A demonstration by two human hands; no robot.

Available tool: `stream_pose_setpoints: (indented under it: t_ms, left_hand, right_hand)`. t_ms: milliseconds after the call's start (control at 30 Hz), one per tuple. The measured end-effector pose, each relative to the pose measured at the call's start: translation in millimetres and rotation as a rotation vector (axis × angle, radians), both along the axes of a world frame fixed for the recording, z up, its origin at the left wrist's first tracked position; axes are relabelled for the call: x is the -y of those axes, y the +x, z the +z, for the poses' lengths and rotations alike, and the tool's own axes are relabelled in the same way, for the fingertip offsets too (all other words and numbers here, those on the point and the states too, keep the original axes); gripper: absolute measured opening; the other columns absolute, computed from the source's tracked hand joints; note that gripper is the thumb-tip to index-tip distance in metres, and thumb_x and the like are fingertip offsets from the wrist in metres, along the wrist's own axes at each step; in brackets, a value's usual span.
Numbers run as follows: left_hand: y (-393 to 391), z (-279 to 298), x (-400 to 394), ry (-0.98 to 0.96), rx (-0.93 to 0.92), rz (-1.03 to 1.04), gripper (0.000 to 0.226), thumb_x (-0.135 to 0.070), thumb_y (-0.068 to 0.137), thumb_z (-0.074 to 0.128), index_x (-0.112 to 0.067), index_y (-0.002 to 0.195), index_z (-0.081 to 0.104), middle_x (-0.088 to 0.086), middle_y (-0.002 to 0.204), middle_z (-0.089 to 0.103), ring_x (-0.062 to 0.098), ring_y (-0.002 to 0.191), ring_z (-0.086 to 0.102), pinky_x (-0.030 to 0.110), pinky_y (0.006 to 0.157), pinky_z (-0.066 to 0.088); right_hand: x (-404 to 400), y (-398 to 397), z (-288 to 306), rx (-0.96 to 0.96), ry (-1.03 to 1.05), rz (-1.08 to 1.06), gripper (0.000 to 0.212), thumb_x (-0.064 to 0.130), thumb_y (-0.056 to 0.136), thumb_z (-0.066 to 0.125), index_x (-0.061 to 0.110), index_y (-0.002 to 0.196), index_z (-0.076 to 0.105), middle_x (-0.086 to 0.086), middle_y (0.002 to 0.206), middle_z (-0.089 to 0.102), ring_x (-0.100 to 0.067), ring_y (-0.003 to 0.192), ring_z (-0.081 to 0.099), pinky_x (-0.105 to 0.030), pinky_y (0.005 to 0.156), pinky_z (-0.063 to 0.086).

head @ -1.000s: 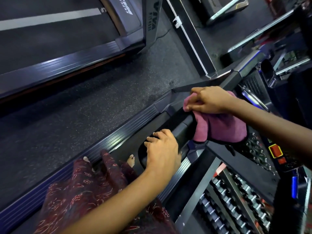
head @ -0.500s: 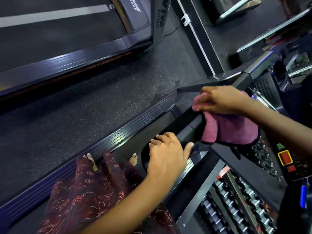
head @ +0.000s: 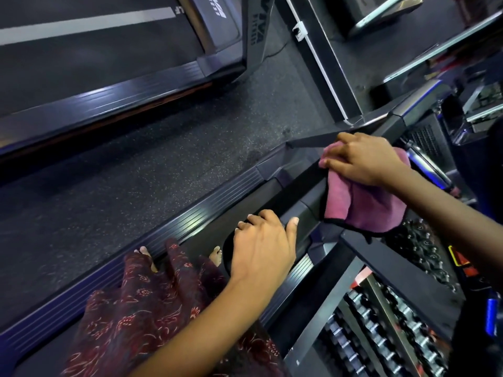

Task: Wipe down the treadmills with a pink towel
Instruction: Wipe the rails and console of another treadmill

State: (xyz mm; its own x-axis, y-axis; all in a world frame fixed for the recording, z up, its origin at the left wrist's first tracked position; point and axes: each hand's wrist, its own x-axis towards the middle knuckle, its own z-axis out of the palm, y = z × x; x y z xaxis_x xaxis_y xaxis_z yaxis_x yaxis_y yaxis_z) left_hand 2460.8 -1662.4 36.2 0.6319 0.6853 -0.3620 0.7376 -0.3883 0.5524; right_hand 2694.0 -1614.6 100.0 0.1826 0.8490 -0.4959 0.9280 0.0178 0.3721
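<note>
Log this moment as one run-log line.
right hand: presses pink towel on treadmill handrail | left hand: grips handrail end | step: wiping

Pink towel [head: 362, 205] edged black; dark red floral-print garment [head: 141, 317]; black handrail [head: 299, 202].

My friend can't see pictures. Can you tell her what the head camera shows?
A person's right hand presses a pink towel onto a black treadmill handrail, while the left hand grips the rail's near end. Below are bare toes, a dark red patterned garment and another treadmill.
</note>
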Motion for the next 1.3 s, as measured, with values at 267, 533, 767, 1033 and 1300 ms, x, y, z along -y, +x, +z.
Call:
stream_pose_setpoints:
  t_ms: [267,533,767,1033,1300]
  left_hand:
    - [2.5,2.2,-1.8,-0.033,-0.047,-0.044,0.070,-0.047,0.092,0.000,-0.003,0.117,0.049,0.019,0.112,0.063,0.033,0.098,0.065,0.035,0.073,0.050]
    - [-1.9,1.9,0.6,0.038,0.002,-0.020,0.078,-0.048,0.085,-0.009,-0.006,0.097,0.056,0.012,0.083,0.067,0.028,0.070,0.066,0.029,0.050,0.027]
    - [-0.5,1.7,-1.3,0.037,0.050,-0.015,0.063,-0.046,0.092,0.006,-0.004,0.103,0.053,0.015,0.092,0.066,0.032,0.080,0.066,0.032,0.057,0.031]
    - [1.2,-3.9,1.5,0.139,0.058,-0.029,0.053,-0.045,0.101,0.016,-0.005,0.107,0.050,0.013,0.096,0.066,0.029,0.086,0.064,0.031,0.061,0.031]
    - [1.4,-2.4,2.3,0.169,0.044,-0.010,0.049,-0.043,0.101,0.020,-0.005,0.106,0.051,0.015,0.099,0.066,0.034,0.091,0.064,0.033,0.063,0.029]
  right_hand:
    - [2.2,-64.9,-1.7,-0.179,-0.148,0.259,0.035,0.052,0.090,0.043,0.035,0.112,0.064,0.003,0.104,0.053,-0.020,0.104,0.055,-0.028,0.065,0.030]
    - [-23.9,-19.4,-1.2,0.061,-0.225,0.020,0.041,0.056,0.083,0.050,0.029,0.109,0.068,-0.009,0.112,0.062,-0.032,0.104,0.060,-0.037,0.077,0.048]
    - [-3.1,-71.8,4.4,-0.246,-0.257,0.117,0.030,0.054,0.087,0.049,0.041,0.108,0.067,0.003,0.107,0.059,-0.023,0.104,0.058,-0.033,0.074,0.042]
    - [-34.3,-9.7,11.2,0.070,-0.302,-0.086,0.037,0.056,0.083,0.054,0.035,0.112,0.066,-0.011,0.117,0.063,-0.033,0.107,0.058,-0.040,0.084,0.048]
    - [-17.4,-41.6,1.4,-0.238,-0.384,0.043,0.029,0.043,0.089,0.051,0.042,0.115,0.063,0.007,0.119,0.060,-0.023,0.112,0.052,-0.039,0.092,0.044]
